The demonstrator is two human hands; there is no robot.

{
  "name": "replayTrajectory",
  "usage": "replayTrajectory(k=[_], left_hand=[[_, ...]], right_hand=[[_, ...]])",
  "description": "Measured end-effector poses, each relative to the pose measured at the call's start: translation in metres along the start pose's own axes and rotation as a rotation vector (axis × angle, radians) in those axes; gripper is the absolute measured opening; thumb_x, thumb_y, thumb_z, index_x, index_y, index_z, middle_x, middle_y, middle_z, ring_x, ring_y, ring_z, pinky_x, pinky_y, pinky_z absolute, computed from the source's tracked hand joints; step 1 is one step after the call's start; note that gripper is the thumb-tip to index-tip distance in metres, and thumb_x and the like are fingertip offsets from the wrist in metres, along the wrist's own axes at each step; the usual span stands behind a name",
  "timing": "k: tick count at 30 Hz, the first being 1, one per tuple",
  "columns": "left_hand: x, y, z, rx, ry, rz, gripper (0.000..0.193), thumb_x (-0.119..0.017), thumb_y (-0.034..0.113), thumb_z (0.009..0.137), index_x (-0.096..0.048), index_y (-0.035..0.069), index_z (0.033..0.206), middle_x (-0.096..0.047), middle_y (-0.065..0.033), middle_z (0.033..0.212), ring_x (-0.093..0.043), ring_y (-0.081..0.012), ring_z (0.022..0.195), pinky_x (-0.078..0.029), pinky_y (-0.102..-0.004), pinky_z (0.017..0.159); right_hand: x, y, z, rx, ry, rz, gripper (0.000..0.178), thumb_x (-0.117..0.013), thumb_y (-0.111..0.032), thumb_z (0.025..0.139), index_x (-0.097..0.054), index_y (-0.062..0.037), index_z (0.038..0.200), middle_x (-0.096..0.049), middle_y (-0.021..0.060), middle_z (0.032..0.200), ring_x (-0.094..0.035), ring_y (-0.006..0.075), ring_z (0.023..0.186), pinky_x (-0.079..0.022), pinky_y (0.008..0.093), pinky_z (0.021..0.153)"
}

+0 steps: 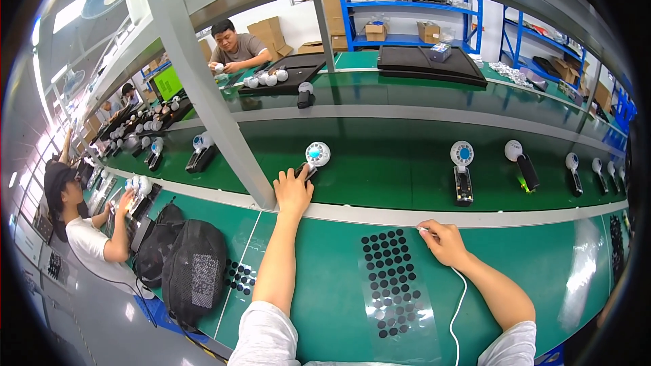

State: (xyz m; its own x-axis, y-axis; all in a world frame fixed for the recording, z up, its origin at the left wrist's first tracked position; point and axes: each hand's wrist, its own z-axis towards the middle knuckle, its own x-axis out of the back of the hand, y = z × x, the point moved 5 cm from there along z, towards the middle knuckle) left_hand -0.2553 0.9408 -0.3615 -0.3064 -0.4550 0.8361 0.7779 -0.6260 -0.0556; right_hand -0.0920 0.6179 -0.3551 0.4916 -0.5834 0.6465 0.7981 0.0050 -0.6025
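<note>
My left hand (293,191) reaches over the rail onto the green conveyor belt, its fingers closed on the dark handle of a handheld fan. That fan's round white head (317,154) has a blue centre and faces up. Above the green worktop (325,285), my right hand (444,242) pinches the plug end of a white cable (464,291), which trails down to the lower edge. Between my forearms lies a clear sheet of round black stickers (390,278), with several gaps in its rows.
More handheld fans, among them one with an exposed handle (462,169), stand along the belt. A black mesh bag (194,271) lies at the left beside a grey post (210,102). One co-worker (88,224) sits at left, another (237,51) across the belt.
</note>
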Motion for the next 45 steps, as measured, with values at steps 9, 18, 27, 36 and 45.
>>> replayTrajectory(k=[9,18,27,36,45], left_hand=[[0.017,0.045,0.003,-0.08,-0.246,-0.121,0.057,-0.06,0.021,0.077,-0.042,0.005,0.128,-0.054,-0.0214,0.11,-0.057,-0.0325,0.079,-0.045,-0.0397,0.07],[-0.003,0.09,-0.01,0.476,-0.599,-1.983,0.039,-0.063,0.008,0.078,-0.046,-0.001,0.112,-0.056,-0.0152,0.088,-0.062,-0.0252,0.068,-0.048,-0.0298,0.052],[0.045,0.191,-0.058,0.171,-0.821,-2.256,0.056,-0.053,0.007,0.083,-0.029,0.003,0.134,-0.054,-0.0168,0.099,-0.057,-0.022,0.059,-0.049,-0.0277,0.05],[0.062,0.211,-0.076,-0.01,-0.807,-2.1,0.067,-0.052,0.006,0.083,-0.018,0.009,0.14,-0.052,-0.0175,0.108,-0.057,-0.022,0.06,-0.048,-0.027,0.05],[0.072,0.211,-0.077,-0.139,-0.939,-1.974,0.074,-0.055,0.002,0.078,-0.016,0.01,0.141,-0.048,-0.0178,0.119,-0.058,-0.0212,0.069,-0.049,-0.0271,0.056]], right_hand=[[0.003,0.005,-0.003,-0.046,0.051,0.099,0.013,-0.054,-0.011,0.084,-0.061,-0.0044,0.093,-0.058,0.0033,0.056,-0.047,0.0145,0.043,-0.037,0.0243,0.045],[-0.003,0.008,-0.011,-0.296,0.123,0.619,0.014,-0.052,-0.011,0.086,-0.059,-0.0035,0.096,-0.062,0.003,0.063,-0.047,0.0079,0.051,-0.034,0.019,0.049],[0.001,0.023,-0.003,-0.362,0.002,0.683,0.012,-0.052,-0.012,0.088,-0.058,-0.0012,0.088,-0.064,0.005,0.069,-0.05,0.0054,0.057,-0.034,0.0157,0.052],[0.004,0.031,-0.006,-0.382,0.096,0.8,0.011,-0.051,-0.011,0.088,-0.058,-0.0018,0.088,-0.059,0.0038,0.065,-0.05,0.0068,0.056,-0.034,0.0172,0.052],[0.003,0.032,-0.008,-0.347,0.087,0.852,0.01,-0.051,-0.009,0.088,-0.057,-0.0025,0.084,-0.051,0.0013,0.06,-0.044,0.007,0.053,-0.031,0.0185,0.049]])
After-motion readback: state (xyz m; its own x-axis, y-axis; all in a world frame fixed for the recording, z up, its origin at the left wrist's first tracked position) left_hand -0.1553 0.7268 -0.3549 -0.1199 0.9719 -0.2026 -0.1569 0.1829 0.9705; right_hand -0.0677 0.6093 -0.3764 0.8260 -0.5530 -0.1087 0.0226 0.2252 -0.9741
